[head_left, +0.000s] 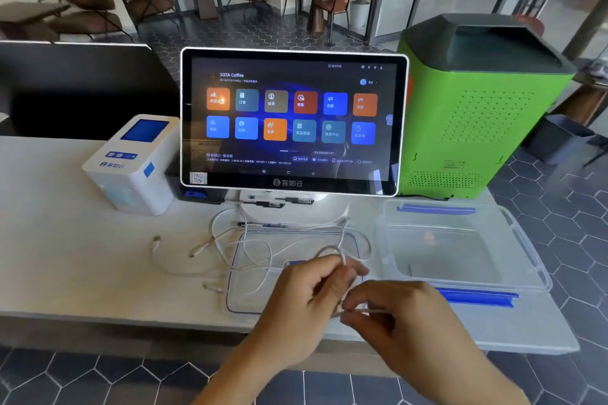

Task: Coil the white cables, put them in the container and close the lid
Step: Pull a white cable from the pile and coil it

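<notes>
1. Both hands are out over the near edge of the counter (65,240), working on a white cable (256,250).
2. Left hand (309,296) has its fingers curled round a small loop of the cable, so that grip is closed on it. The loop pokes up just above the knuckles.
3. Right hand (404,316) pinches a straight bit of the same cable between thumb and fingertips, just beside the left hand.
4. The rest of the cables are a loose tangle on the counter, spilling left from the hands, with plug ends lying apart out on the left. Can't tell how many cables there are, it's all overlapping.
5. Part of the tangle lies across the clear lid (250,240), which sits flat on the counter under the hands.
6. The container (526,250) is open, just right of the lid, clear plastic with blue clips on its near and far sides. Looks like nothing white is inside.
7. Behind all this: a touchscreen (292,122) on a stand, a small white printer (131,168) to the left, and a green box (477,115) to the right.
</notes>
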